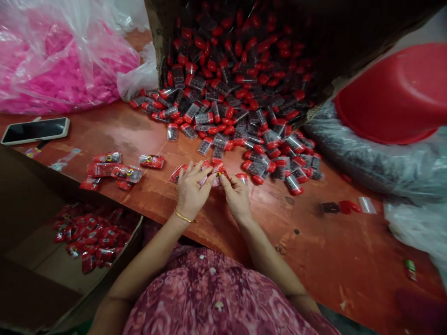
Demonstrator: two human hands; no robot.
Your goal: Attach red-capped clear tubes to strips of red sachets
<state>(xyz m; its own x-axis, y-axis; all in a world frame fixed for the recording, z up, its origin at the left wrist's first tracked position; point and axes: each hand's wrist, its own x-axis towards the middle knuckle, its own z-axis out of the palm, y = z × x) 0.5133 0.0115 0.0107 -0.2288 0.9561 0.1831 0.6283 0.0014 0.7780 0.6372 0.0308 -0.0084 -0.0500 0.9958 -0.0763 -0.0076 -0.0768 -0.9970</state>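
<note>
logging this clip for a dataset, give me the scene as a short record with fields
surface: red table, seen from above
hands: left hand and right hand both pinch a small red packet
behind hands: red-capped clear cases spilling from a tipped cardboard box
left of hands: wrapped packets lying on the table
lower left: open carton holds red packets
other: phone, pink bag, red basin

I had bare tabletop (324, 260) open on the near right; straight ahead the spill of red-capped cases (244, 125) from the tipped carton (156, 32) blocked passage, and loose packets (111, 170) cluttered the left.
</note>
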